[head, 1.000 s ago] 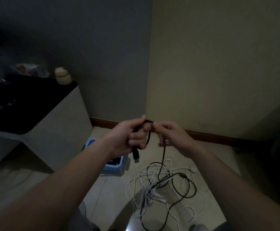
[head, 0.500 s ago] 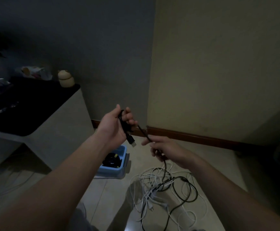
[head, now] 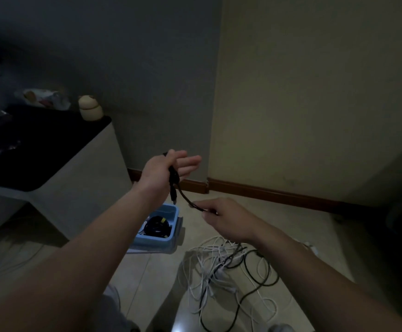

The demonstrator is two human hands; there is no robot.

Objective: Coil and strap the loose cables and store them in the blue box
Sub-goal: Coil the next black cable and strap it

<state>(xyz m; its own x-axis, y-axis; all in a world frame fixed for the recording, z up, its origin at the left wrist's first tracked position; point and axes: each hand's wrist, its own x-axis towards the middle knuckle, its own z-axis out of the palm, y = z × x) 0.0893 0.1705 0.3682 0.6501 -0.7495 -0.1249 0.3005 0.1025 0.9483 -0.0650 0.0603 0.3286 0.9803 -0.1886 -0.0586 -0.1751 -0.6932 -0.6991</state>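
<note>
Left hand (head: 165, 170) thumb-pins the black cable (head: 173, 176) as an anchor; right hand (head: 228, 219), just below, pinches it to feed the next loop.

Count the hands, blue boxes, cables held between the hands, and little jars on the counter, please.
2 hands: left hand, right hand
1 blue box
1 black cable, held between the hands
1 beige jar on the counter
Total: 5

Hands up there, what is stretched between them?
A black cable hangs in a curve from the left hand to the right hand, seen in the head view.
</note>
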